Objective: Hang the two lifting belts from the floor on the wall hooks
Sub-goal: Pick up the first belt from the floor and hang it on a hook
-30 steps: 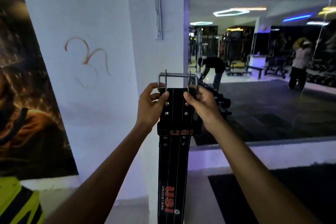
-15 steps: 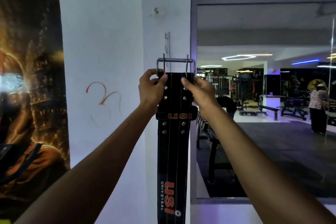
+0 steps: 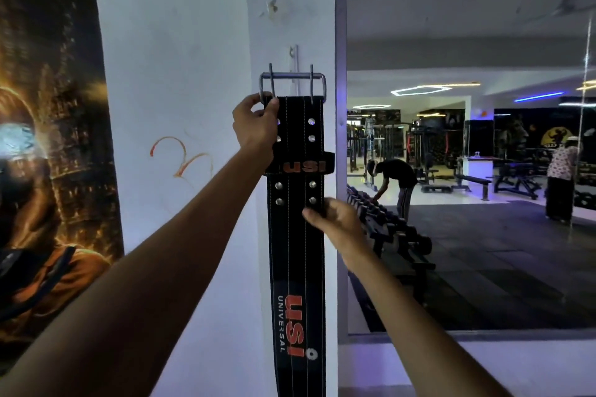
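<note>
Two hands (image 3: pixel 256 126) (image 3: pixel 335 222) on one belt (image 3: pixel 295 235)

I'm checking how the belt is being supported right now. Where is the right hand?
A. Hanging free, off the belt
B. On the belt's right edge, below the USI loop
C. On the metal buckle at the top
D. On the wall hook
B: the right hand pinches the belt edge below the loop, while the left hand grips beside the buckle.

1 belt (image 3: pixel 295 235), 1 wall hook (image 3: pixel 293 56), 2 hands: left (image 3: pixel 256 127), right (image 3: pixel 335 226), 1 mirror (image 3: pixel 467 267).
</note>
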Available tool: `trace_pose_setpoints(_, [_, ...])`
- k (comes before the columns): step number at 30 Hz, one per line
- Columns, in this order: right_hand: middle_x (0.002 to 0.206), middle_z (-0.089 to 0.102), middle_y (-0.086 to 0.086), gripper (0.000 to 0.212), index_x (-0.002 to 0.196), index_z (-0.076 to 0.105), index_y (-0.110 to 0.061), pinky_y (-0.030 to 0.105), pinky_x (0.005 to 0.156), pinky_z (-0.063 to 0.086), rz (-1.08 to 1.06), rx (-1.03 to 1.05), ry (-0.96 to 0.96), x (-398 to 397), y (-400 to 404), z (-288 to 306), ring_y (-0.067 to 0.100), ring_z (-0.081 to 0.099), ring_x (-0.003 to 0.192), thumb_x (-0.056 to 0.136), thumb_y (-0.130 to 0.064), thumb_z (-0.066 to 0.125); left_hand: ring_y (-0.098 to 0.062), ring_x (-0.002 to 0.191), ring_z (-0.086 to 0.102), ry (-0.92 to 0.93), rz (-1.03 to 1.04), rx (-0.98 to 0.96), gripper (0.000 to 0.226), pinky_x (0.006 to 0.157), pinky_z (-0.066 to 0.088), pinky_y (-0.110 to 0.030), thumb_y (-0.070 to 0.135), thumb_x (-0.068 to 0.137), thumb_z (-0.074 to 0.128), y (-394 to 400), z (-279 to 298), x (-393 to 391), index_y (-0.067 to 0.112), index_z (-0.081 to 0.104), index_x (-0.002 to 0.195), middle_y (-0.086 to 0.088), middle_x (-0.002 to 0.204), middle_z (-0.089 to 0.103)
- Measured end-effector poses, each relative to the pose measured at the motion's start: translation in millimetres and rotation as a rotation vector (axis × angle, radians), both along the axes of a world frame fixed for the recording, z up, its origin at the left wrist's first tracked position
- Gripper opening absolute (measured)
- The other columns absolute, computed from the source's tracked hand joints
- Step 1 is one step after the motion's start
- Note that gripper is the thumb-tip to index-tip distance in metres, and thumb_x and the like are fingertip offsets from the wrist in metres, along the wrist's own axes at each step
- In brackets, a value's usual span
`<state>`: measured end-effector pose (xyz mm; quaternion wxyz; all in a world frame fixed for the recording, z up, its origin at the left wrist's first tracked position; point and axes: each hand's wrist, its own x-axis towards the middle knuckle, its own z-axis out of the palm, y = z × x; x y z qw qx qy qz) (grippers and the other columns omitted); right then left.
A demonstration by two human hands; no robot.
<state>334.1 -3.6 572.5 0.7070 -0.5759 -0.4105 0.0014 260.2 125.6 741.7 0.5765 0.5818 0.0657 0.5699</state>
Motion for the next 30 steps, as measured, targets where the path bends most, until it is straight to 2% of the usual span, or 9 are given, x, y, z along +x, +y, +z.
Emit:
trace_pose_setpoints(3, [0.081, 0.078, -0.002, 0.013, 0.092, 0.073, -0.013, 0.017, 0.069, 0.054, 0.03, -0.107, 0.095, 1, 5, -66, 0.008, 0.07, 0.077, 0.083, -0.021, 0.078, -0.019, 0.063, 0.065, -0.019, 0.007, -0.02, 0.022, 0.059, 0.057, -0.03, 0.02, 0.092, 0.069, 8, 9, 0, 0.015, 0.069, 0.114, -0.01, 0.086, 0.073])
trace_pose_setpoints(8, [0.089, 0.08, -0.005, 0.027, 0.096, 0.073, -0.018, 0.018, 0.075, 0.056, 0.062, -0.325, 0.168, -13, -8, -142, 0.013, 0.075, 0.089, 0.074, -0.029, 0.083, -0.019, 0.065, 0.067, -0.018, -0.012, -0.051, 0.018, 0.065, 0.062, -0.039, 0.021, 0.092, 0.07, 15, 6, 3, 0.016, 0.069, 0.109, -0.008, 0.083, 0.073])
trace_pose_setpoints(10, [0.089, 0.08, -0.008, 0.025, 0.098, 0.072, -0.02, 0.015, 0.075, 0.055, 0.065, -0.339, 0.167, -14, -11, -130, 0.011, 0.075, 0.092, 0.076, -0.028, 0.082, -0.02, 0.065, 0.066, -0.014, -0.029, -0.054, 0.017, 0.065, 0.061, -0.038, 0.02, 0.093, 0.069, 17, 2, 3, 0.017, 0.068, 0.109, -0.009, 0.084, 0.072])
trace_pose_setpoints(12, [0.095, 0.08, -0.006, 0.029, 0.101, 0.072, -0.02, 0.015, 0.076, 0.055, 0.065, -0.211, 0.17, -13, -9, -89, 0.013, 0.074, 0.096, 0.075, -0.029, 0.081, -0.021, 0.066, 0.066, -0.003, -0.041, -0.052, 0.019, 0.065, 0.059, -0.037, 0.019, 0.094, 0.069, 18, 0, 5, 0.015, 0.068, 0.113, -0.009, 0.084, 0.072])
trace_pose_setpoints(17, [0.091, 0.077, -0.006, 0.024, 0.107, 0.069, -0.009, 0.009, 0.074, 0.053, -0.011, 0.054, 0.082, -13, -2, 20, -0.002, 0.073, 0.082, 0.084, -0.011, 0.077, -0.021, 0.066, 0.067, -0.004, -0.068, -0.049, 0.021, 0.065, 0.059, -0.037, 0.02, 0.093, 0.07, 13, 6, 7, 0.014, 0.069, 0.113, -0.01, 0.084, 0.072])
trace_pose_setpoints(19, [0.089, 0.076, -0.003, 0.02, 0.103, 0.07, -0.005, 0.009, 0.072, 0.053, -0.029, 0.041, 0.065, -13, -1, 17, -0.002, 0.071, 0.077, 0.085, -0.008, 0.076, -0.019, 0.063, 0.066, -0.023, -0.064, -0.033, 0.016, 0.064, 0.059, -0.035, 0.02, 0.093, 0.07, 9, 13, 4, 0.015, 0.069, 0.108, -0.009, 0.082, 0.072])
trace_pose_setpoints(22, [0.062, 0.065, -0.01, 0.015, 0.077, 0.065, -0.017, 0.005, 0.052, 0.044, -0.059, -0.092, 0.105, -18, 0, -48, -0.003, 0.059, 0.053, 0.083, -0.015, 0.078, -0.02, 0.064, 0.068, -0.035, -0.075, -0.041, 0.017, 0.064, 0.061, -0.038, 0.02, 0.092, 0.071, 9, 20, 0, 0.016, 0.069, 0.109, -0.01, 0.085, 0.074])
trace_pose_setpoints(26, [0.085, 0.079, -0.001, 0.018, 0.092, 0.072, -0.016, 0.016, 0.068, 0.057, -0.027, -0.264, 0.225, -27, -9, -139, 0.019, 0.074, 0.086, 0.078, -0.016, 0.082, -0.018, 0.06, 0.066, -0.009, -0.067, -0.074, 0.02, 0.059, 0.059, -0.034, 0.02, 0.092, 0.071, 11, 8, 0, 0.015, 0.069, 0.112, -0.006, 0.08, 0.072])
trace_pose_setpoints(30, [0.096, 0.078, -0.003, 0.027, 0.103, 0.068, -0.02, 0.018, 0.075, 0.057, 0.039, -0.399, 0.191, -30, -19, -125, 0.017, 0.074, 0.094, 0.08, -0.014, 0.081, -0.018, 0.062, 0.065, 0.015, -0.05, -0.095, 0.02, 0.058, 0.057, -0.031, 0.02, 0.093, 0.07, 13, -8, 3, 0.015, 0.07, 0.112, -0.006, 0.079, 0.07])
